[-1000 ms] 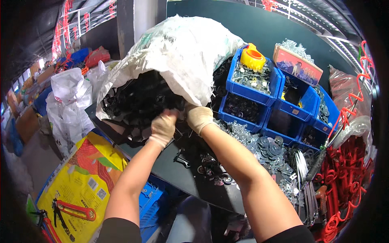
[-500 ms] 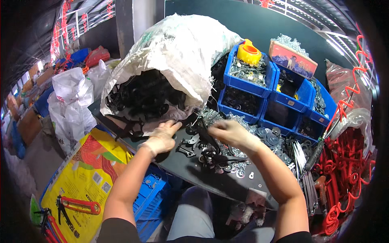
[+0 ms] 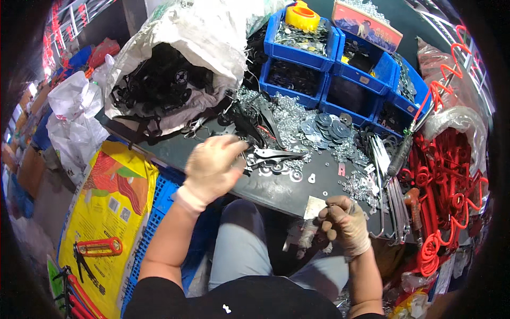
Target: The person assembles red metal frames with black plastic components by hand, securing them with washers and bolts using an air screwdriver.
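Observation:
My left hand (image 3: 215,166), in a pale glove, hovers over the dark bench (image 3: 248,187), beside a pile of black and silver metal pieces. Motion smears its fingers, and whether they hold anything does not show. My right hand (image 3: 346,226), gloved too with darkened fingertips, is at the bench's front edge. Its fingers curl in against the thumb; anything between them is too small to make out. Near the left hand lie a silver blade-like part (image 3: 277,154) and black handle-like parts (image 3: 245,126). Loose flat washers (image 3: 295,176) are along the front of the pile.
A white woven sack (image 3: 204,50) full of black parts opens toward me. Blue bins (image 3: 308,100) are stacked behind small silver hardware (image 3: 281,114). Red handles (image 3: 443,175), bent metal rods (image 3: 394,204) and a red coiled hose (image 3: 429,259) crowd the right. A yellow bag (image 3: 106,207) lies left.
My right hand has moved from over the pile down to the bench's front edge. My left hand has lifted away from the sack's mouth. The whole view has tilted downward.

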`<state>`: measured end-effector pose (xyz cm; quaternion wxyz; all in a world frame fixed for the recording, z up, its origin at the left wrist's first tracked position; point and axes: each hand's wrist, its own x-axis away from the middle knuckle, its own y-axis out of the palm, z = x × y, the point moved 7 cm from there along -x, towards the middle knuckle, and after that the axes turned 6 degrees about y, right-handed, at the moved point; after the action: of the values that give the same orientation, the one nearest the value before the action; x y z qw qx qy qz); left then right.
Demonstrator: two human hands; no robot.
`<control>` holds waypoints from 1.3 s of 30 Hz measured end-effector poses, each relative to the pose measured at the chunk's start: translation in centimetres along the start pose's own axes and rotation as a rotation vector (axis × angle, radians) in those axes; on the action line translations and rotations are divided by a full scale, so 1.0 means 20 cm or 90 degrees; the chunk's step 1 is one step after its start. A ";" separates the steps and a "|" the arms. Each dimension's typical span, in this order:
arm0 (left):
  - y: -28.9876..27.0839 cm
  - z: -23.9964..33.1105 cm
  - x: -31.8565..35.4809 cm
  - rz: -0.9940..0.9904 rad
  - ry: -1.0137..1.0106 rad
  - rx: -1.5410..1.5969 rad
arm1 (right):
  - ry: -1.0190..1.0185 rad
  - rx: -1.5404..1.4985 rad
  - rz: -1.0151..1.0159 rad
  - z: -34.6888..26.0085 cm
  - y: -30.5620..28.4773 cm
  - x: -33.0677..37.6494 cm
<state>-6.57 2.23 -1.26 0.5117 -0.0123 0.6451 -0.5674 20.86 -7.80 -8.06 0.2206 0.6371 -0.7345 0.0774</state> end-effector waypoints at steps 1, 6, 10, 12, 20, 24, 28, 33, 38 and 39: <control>0.11 0.00 -0.01 -0.035 0.006 -0.080 | -0.021 -0.020 0.019 0.01 -0.02 0.02; 0.33 -0.15 0.02 -0.299 -0.031 -0.005 | -0.034 -0.043 0.040 0.07 -0.03 0.06; 0.15 -0.10 -0.12 -0.033 0.010 0.156 | -0.055 -0.092 -0.029 0.06 -0.03 0.02; 0.03 0.02 -0.18 0.136 0.080 0.203 | -0.062 -0.147 0.007 0.05 -0.05 0.02; -0.02 0.64 0.12 0.121 -0.095 1.286 | -0.349 -0.132 0.137 -0.13 -0.13 0.23; 0.17 0.90 0.35 -0.305 -0.371 1.112 | -0.343 -0.119 0.159 -0.09 -0.14 0.28; 0.34 0.71 0.20 -0.049 -0.534 1.042 | -0.311 -0.056 0.108 -0.08 0.01 0.29; 0.42 0.76 0.14 -0.058 -0.380 0.951 | -0.273 -0.202 0.014 -0.04 0.13 0.21; 0.29 0.73 0.03 0.132 -0.095 0.657 | -0.286 -0.241 -0.011 -0.04 0.11 0.18; 0.28 0.72 0.02 0.104 -0.061 0.574 | -0.200 -0.261 -0.030 -0.03 0.12 0.17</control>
<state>6.14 -6.36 -3.36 0.5384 0.2361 0.3085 -0.7478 18.34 -10.29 -5.67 0.2305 0.6003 -0.7448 -0.1783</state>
